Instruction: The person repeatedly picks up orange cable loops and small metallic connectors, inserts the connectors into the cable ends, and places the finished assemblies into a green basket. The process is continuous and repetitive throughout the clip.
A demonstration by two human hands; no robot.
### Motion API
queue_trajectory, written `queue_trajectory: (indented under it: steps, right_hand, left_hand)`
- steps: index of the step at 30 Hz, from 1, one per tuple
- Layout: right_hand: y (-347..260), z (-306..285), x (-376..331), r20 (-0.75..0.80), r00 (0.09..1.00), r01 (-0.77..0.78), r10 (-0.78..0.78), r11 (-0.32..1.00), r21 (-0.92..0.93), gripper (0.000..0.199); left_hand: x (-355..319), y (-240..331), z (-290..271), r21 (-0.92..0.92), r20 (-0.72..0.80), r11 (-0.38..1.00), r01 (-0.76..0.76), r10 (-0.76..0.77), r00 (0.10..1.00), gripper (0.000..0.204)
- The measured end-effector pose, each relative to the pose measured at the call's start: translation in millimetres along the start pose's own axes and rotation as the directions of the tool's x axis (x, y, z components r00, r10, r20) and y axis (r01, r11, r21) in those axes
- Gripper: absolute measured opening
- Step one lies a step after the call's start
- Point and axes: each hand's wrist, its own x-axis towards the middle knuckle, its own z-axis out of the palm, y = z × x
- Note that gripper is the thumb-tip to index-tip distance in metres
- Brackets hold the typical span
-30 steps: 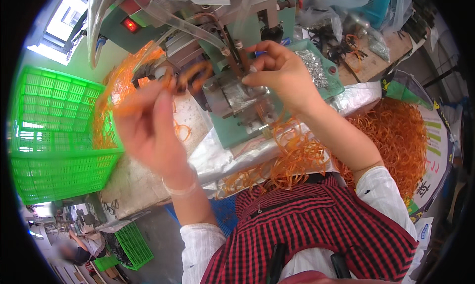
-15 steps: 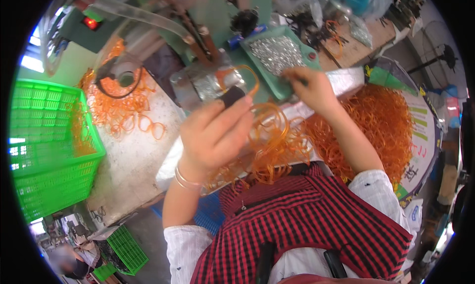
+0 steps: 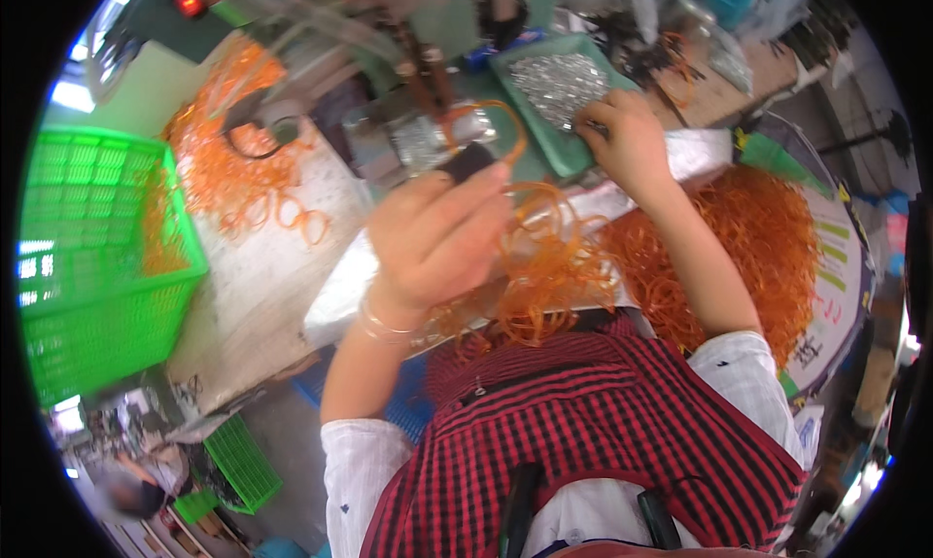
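I am pinching an orange loop by its dark end in my closed left hand before the machine, while my right hand, fingertips curled, is picking metal pieces from the green tray beyond, so fitting one comes next, I judge.

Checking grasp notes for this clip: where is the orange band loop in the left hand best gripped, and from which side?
Probably at the dark joint where the left hand already pinches the orange band loop, coming from below, the person's side. The thin loop arcs up and away from the fingers toward the machine, so its far side is crowded.
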Motion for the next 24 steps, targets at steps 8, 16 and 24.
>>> queue_trajectory:
  steps: [8, 16, 24]
  right_hand:
    - [5, -4, -7, -0.191, 0.981, -0.019, 0.045, 0.991, 0.136, 0.024]
    - [-38, -6, 36, -0.169, 0.985, 0.026, 0.026, 0.954, 0.299, 0.012]
    - [28, -36, -44, -0.124, 0.934, -0.296, 0.334, 0.921, 0.254, 0.016]
  left_hand:
    - [-57, 40, -65, 0.512, -0.336, 0.698, 0.501, -0.373, 0.865, 0.012]
    - [-119, -129, -131, 0.691, -0.278, 0.018, 0.723, -0.916, 0.289, 0.045]
    - [-157, -159, -122, 0.547, -0.244, 0.091, 0.832, -0.933, 0.263, 0.021]
